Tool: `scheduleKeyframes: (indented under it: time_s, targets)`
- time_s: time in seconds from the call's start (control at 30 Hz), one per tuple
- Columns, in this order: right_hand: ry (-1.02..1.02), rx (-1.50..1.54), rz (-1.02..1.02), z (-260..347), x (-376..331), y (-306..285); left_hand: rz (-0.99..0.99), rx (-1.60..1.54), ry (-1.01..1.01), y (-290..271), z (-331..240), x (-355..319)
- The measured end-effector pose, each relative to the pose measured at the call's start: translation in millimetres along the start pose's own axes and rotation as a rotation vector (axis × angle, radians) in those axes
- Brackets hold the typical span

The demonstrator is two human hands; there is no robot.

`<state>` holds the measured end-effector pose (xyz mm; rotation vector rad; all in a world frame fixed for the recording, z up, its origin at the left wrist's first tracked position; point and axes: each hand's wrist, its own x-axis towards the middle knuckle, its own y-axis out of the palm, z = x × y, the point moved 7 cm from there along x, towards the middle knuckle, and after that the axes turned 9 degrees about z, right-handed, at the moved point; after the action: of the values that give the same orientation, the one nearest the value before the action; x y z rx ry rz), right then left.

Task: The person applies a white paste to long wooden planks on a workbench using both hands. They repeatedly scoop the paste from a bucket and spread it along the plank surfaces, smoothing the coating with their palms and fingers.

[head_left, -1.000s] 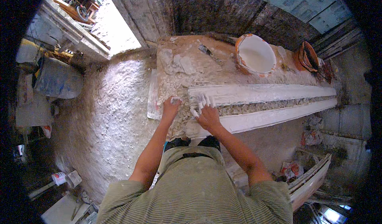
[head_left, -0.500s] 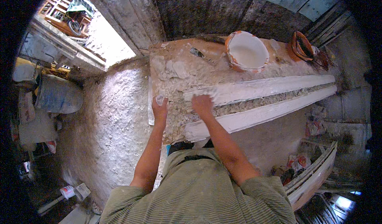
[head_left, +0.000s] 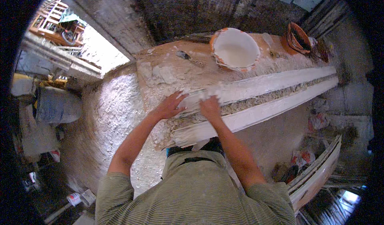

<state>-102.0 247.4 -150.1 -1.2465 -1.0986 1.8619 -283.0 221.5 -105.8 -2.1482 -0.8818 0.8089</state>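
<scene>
Two long white plaster-coated mouldings lie side by side on a messy workbench [head_left: 160,53], the far moulding [head_left: 256,82] and the near moulding [head_left: 240,119]. Fingers spread, my left hand [head_left: 170,106] rests at the left end of the far moulding. Just right of it, my right hand [head_left: 210,107] is closed over the same moulding. A pale smear [head_left: 205,93] shows at its fingertips; what it grips, if anything, is too blurred to make out. Crumbly plaster scraps [head_left: 244,104] fill the gap between the mouldings.
A white-lined orange basin [head_left: 236,49] with pale contents stands on the bench's far side. Beyond it sits an orange bucket [head_left: 297,39]. Behind rises a dark wall. A blue barrel [head_left: 60,104] stands at left, near a bright doorway [head_left: 104,45]. Curved boards [head_left: 316,173] lean at lower right.
My left hand has moved right from the bench's left edge onto the moulding; the pale piece it held no longer shows in it. The view has shifted slightly, and my right hand remains over the moulding.
</scene>
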Motion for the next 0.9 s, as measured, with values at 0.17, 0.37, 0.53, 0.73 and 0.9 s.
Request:
scheduleKeyframes:
  time_s: [0.17, 0.37, 0.53, 0.73, 0.9]
  targets:
    - [0.12, 0.234, -0.048, -2, 10, -9, 0.378, 0.205, 0.127, 26, -7, 39]
    - [0.384, 0.327, -0.036, -110, 20, -28, 0.448, 0.301, 0.259, 40, -44, 100]
    - [0.495, 0.166, -0.188, -266, 23, -34, 0.326, 0.212, 0.355, 65, -101, 208]
    - [0.69, -0.068, -0.27, -421, 15, -47, 0.155, 0.233, 0.476, 98, -185, 312]
    - [0.623, -0.065, -0.178, -386, 11, -39, 0.098, 0.32, 0.579, 93, -168, 264]
